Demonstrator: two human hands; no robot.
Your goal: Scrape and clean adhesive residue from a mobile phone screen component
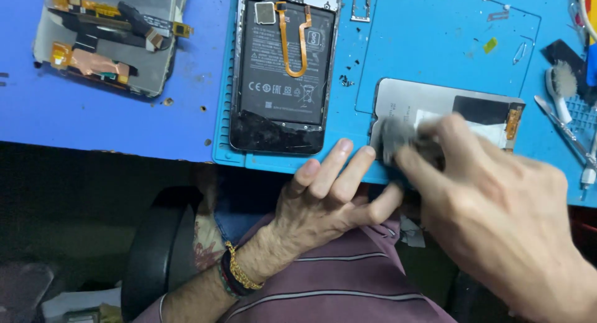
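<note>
A grey phone display panel (429, 102) lies face down on the blue work mat (435, 43), with an orange flex connector at its right end. My right hand (497, 211) presses a small grey cloth or pad (398, 136) against the panel's near left corner; the pad is blurred. My left hand (329, 192) rests at the mat's front edge, fingertips touching the mat just left of the panel, holding nothing. An opened phone body (283, 68) with a black battery and an orange flex cable lies left of the panel.
Another display assembly (109, 40) with copper tape and flex cables sits at the far left of the blue table. A small brush (559, 86), tweezers (569, 130) and a metal tray part (360, 2) lie along the right and top.
</note>
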